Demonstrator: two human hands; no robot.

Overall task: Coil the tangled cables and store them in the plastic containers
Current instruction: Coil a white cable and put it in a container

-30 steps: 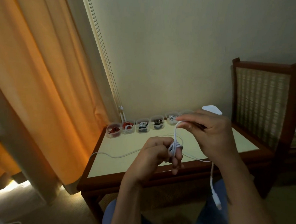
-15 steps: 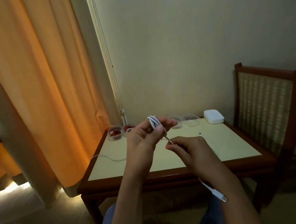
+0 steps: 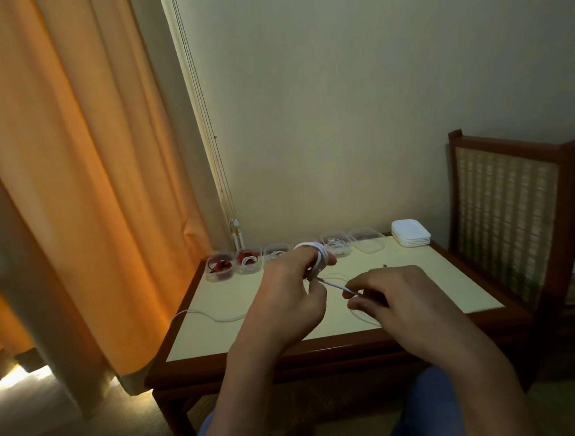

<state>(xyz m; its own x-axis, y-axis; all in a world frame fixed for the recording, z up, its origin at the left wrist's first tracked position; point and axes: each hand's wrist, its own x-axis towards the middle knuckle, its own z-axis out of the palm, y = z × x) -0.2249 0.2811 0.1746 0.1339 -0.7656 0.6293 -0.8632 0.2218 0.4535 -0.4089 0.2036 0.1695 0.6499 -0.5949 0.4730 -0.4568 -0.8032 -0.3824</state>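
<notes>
Head view: the left hand (image 3: 293, 297) is raised over the table (image 3: 433, 287) and carries several turns of a white cable (image 3: 320, 257) looped round its outstretched fingers. Its thumb appears to pin the turns. A short taut stretch runs to the right hand (image 3: 397, 298), which pinches the cable between thumb and forefinger. The remaining slack lies on the tabletop and trails off its left edge.

The plastic containers (image 3: 248, 263) line the back edge, several already holding coils. The rightmost container (image 3: 369, 245) looks empty, just beside a stack of white lids (image 3: 411, 238).

The coiling looks partway done. The next move calls for the right hand to lead the strand round the left fingers again, drawing in slack without snagging.
</notes>
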